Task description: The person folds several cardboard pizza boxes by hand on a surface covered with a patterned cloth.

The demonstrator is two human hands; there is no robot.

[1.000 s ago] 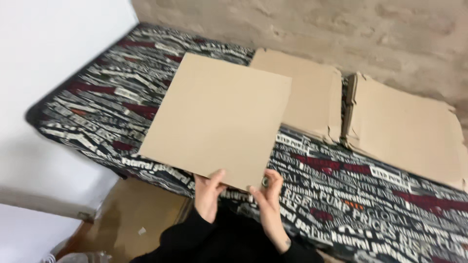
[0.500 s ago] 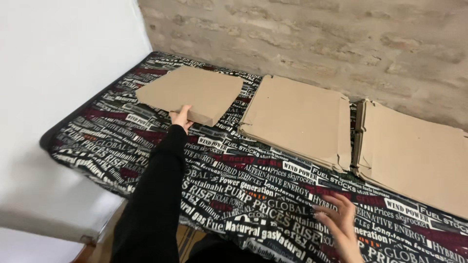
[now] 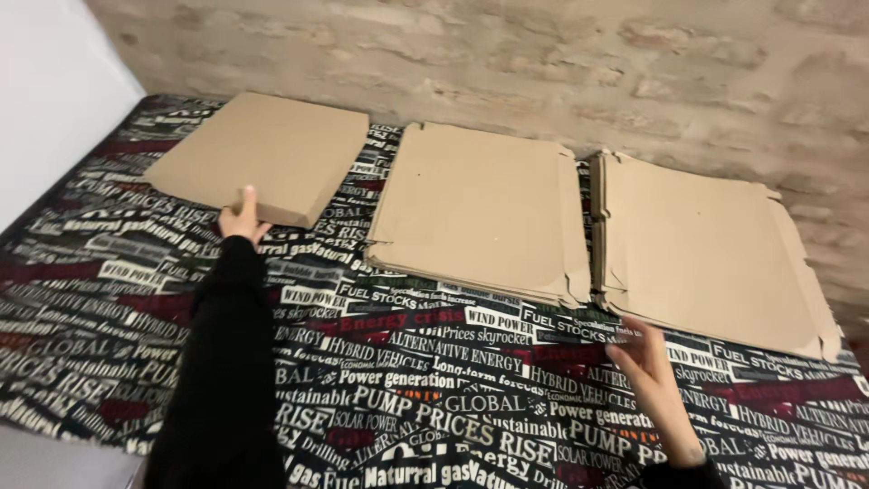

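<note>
On table: black newsprint-patterned cloth (image 3: 434, 398), brick wall (image 3: 543, 63) behind
Flat brown cardboard boxes: three
Left hand (image 3: 241, 220): fingers together, touching left flat brown cardboard box (image 3: 262, 154)
Right hand (image 3: 654, 376): fingers apart, near right flat cardboard stack (image 3: 706, 244)

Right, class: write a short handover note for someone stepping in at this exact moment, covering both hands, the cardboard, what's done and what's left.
Left hand: fingers on the near edge of the folded flat box, which lies at the left of the patterned tablecloth.
Right hand: open, empty, beside the near edge of the right stack of flat cardboard.
Middle stack lies untouched between them.
Done: one box folded and set down.
Left: both stacks are unfolded.
</note>
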